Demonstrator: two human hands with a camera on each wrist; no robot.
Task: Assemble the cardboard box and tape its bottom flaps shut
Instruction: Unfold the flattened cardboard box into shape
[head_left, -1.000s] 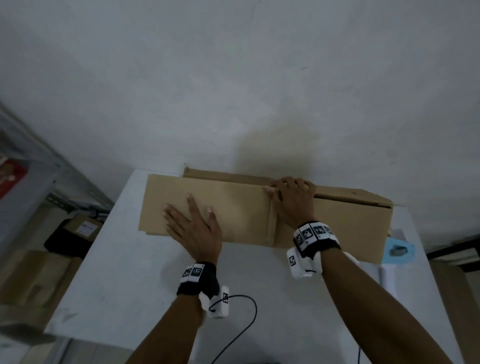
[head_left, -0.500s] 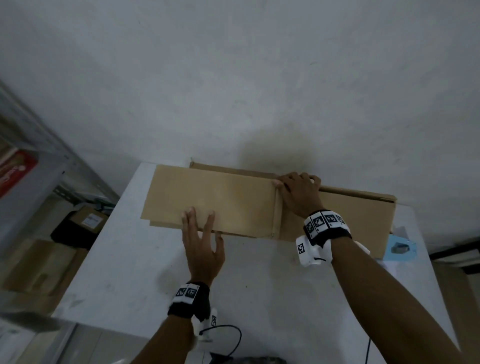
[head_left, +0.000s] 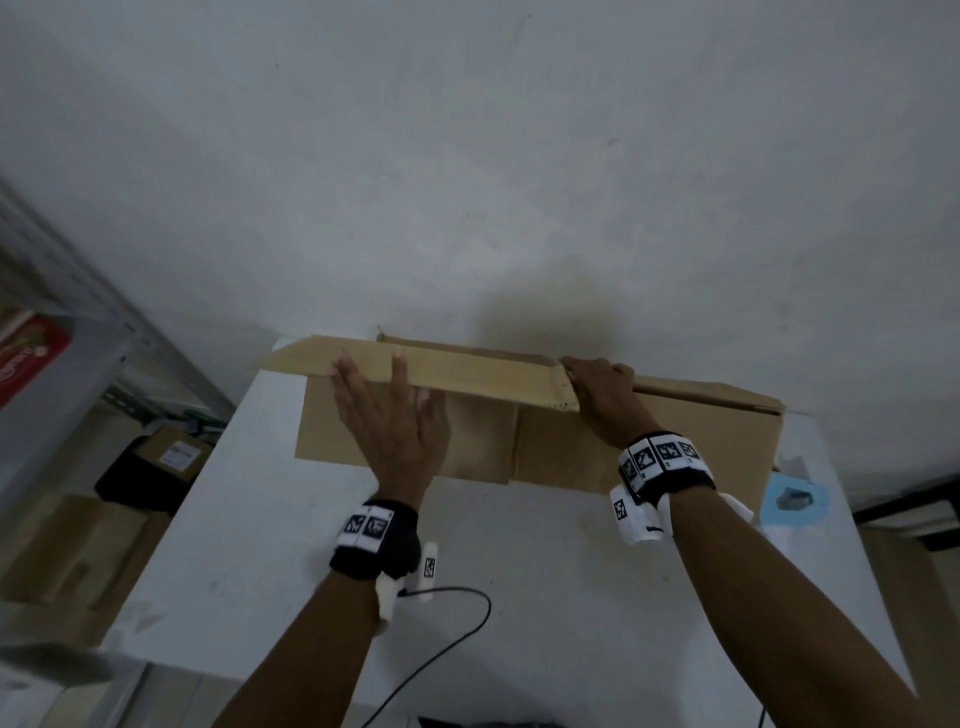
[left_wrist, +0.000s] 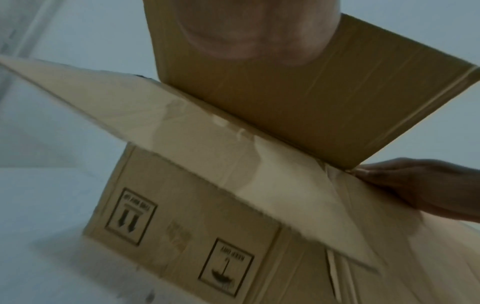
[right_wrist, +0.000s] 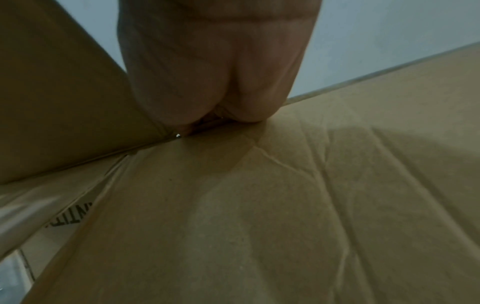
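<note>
- Your left hand (head_left: 390, 426) lies flat, fingers straight, against the raised flap (head_left: 441, 371) of the cardboard box (head_left: 670, 441); your right hand (head_left: 602, 400) curls over the box's far edge at the fold.
- The box sits half-opened at the back of the white counter (head_left: 291, 530), against the wall (head_left: 467, 156).
- Push too fast and the flap could buckle or the box slide.
- A blue tape dispenser (head_left: 792, 499) waits at the right; a metal shelf (head_left: 78, 332) stands at the left.

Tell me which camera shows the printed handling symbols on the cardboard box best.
The left wrist view. The arrows symbol and the umbrella symbol show on the cardboard box, blurred but recognisable. The head view shows only plain cardboard; the right wrist view catches just a fragment of printed letters.
</note>
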